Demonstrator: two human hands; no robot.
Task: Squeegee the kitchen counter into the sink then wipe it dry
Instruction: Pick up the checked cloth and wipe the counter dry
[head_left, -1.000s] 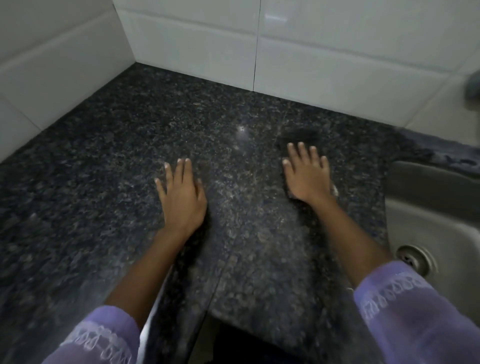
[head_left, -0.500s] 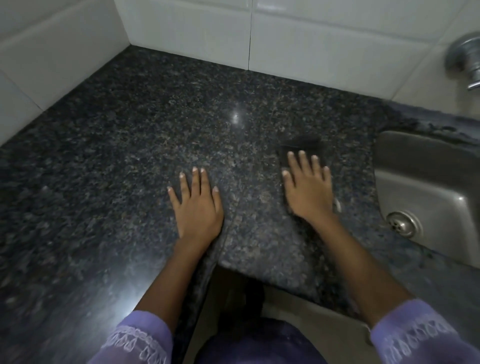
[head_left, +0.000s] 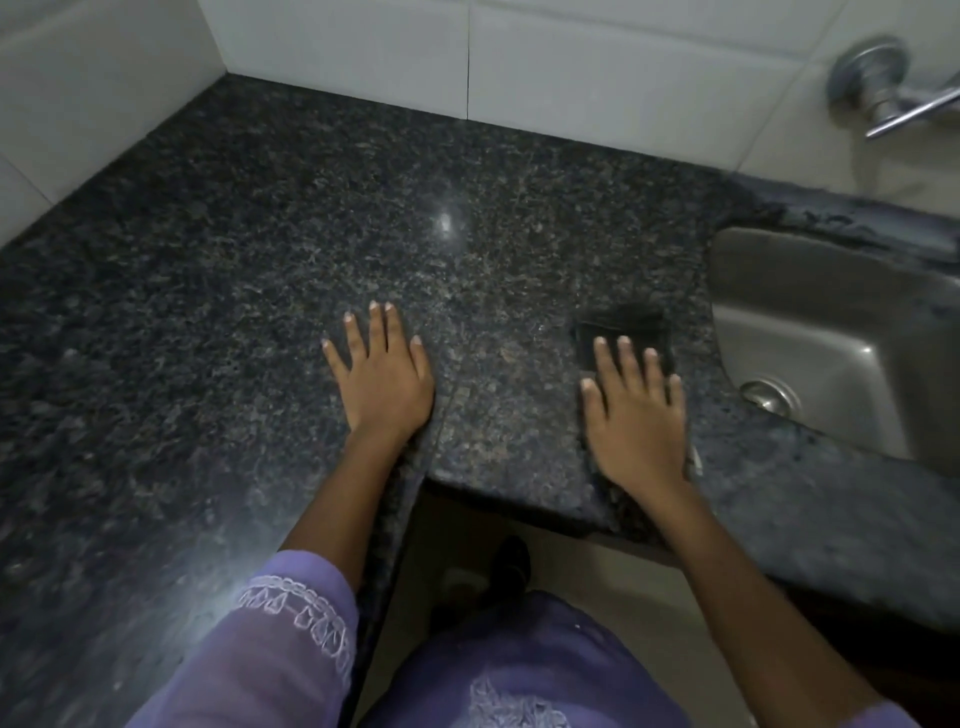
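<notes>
Wiping appears to be the step in hand: a dark folded cloth (head_left: 623, 332) is pressed flat under the right hand (head_left: 636, 415) on the granite counter (head_left: 260, 260), just beside the rim of the steel sink (head_left: 831, 332). The fingers (head_left: 626, 358) are spread and laid out straight over the cloth — nothing is gripped, the palm simply bears down on it, and the far end of the cloth shows beyond the fingertips. The left hand (head_left: 382, 379) is splayed flat on the bare stone, well apart from the right, holding nothing; it seems to serve as a brace. No squeegee can be seen, so the first half of the task is judged to be done or skipped.

For the wipe to be done well, even pressure should be kept across the whole palm so that the cloth is dragged as one flat pad and not bunched. Strokes are best led toward the sink, each overlapping the last, so that any film is carried over the edge and not spread back. The seam (head_left: 441, 415) between the two slabs, running beside the left hand, may hold moisture and deserves a pass along its length. Whether the stone is wet cannot be told — only a glint of light (head_left: 447, 226) shows on it.
</notes>
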